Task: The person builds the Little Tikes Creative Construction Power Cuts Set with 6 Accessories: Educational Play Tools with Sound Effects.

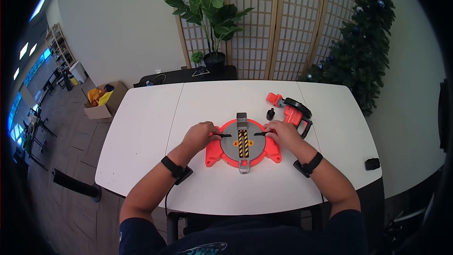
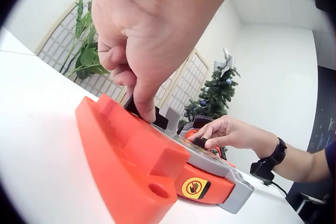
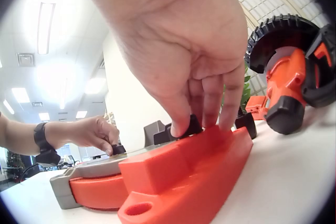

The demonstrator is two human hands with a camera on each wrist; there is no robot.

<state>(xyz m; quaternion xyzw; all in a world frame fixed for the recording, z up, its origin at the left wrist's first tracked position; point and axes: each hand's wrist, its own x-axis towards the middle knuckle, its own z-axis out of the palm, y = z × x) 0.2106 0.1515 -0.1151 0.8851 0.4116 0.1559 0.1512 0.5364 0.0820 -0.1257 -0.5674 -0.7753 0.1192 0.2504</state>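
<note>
White bench [image 1: 141, 127] carries the red-and-grey base [image 1: 229, 148] mid-frame; left hand [image 1: 200, 135] and right hand [image 1: 285, 136] flank it, fingers each side pinching a black lever [image 1: 226, 135] pointing inward, crosswise to the striped slot [image 1: 243, 142].

White tabletop [image 1: 141, 132], rounded sides, seams across it. Small black object [image 1: 372, 164] at its right edge, can't ID. Behind it: low black stand [image 1: 171, 76] carrying a big leafy plant [image 1: 227, 16] in a black pot [image 1: 214, 61] and a small round green plant [image 1: 197, 57]. Lattice folding screen [image 1: 295, 23] behind those. Christmas tree [image 1: 361, 49] at right, blue ornaments. Left: open cardboard box [image 1: 99, 112] on floor [image 1: 87, 139], orange and yellow stuff [image 1: 98, 97] inside. Shelf unit [image 1: 60, 47] farther back.
</note>
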